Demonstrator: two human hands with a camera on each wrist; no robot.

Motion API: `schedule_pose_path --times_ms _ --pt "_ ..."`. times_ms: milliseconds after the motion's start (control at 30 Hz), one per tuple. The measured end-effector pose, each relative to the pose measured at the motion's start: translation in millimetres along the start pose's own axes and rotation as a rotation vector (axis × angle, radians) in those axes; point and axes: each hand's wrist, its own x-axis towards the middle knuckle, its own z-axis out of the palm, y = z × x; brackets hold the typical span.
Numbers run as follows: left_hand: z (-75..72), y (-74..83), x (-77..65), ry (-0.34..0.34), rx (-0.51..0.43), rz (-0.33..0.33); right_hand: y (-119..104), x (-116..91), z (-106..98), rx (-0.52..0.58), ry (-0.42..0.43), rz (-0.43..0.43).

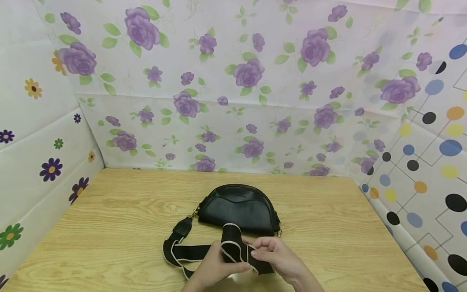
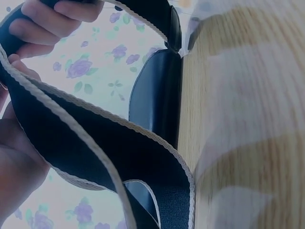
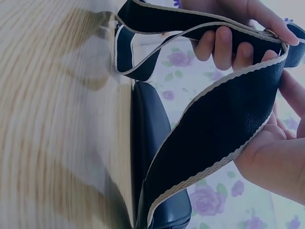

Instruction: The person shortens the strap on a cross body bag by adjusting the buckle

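A black half-moon handbag (image 1: 237, 207) lies on the table, with a wide black strap (image 1: 191, 252) edged in white clipped to its left end by a metal clasp (image 1: 195, 213). Both hands hold the strap in front of the bag. My left hand (image 1: 215, 263) grips it with curled fingers and the thumb along its lower edge; a loop of strap rises above that hand. With thumb and fingers, my right hand (image 1: 279, 257) pinches the strap just to the right. In the right wrist view, the strap (image 3: 224, 119) runs twisted from the hands down to the bag (image 3: 152, 143).
The wood-grain table (image 1: 127, 211) extends around the bag. A white sheet with purple roses (image 1: 248, 73) hangs behind it. Flower-patterned sheeting (image 1: 51, 170) borders the left side, and dotted sheeting (image 1: 419, 186) the right.
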Motion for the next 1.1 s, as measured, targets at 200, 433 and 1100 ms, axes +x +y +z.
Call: schedule_pose_path --times_ms 200,433,1100 --pt "-1.2 1.6 0.0 0.018 0.034 0.027 1.5 -3.5 -3.3 0.035 -0.036 -0.011" --pt "-3.2 6.2 -1.1 0.05 0.071 0.015 2.8 -7.0 -9.5 0.026 -0.029 -0.02" --pt "-2.3 6.9 -0.8 0.067 0.068 -0.069 -1.3 -6.2 -6.0 -0.05 0.073 -0.025"
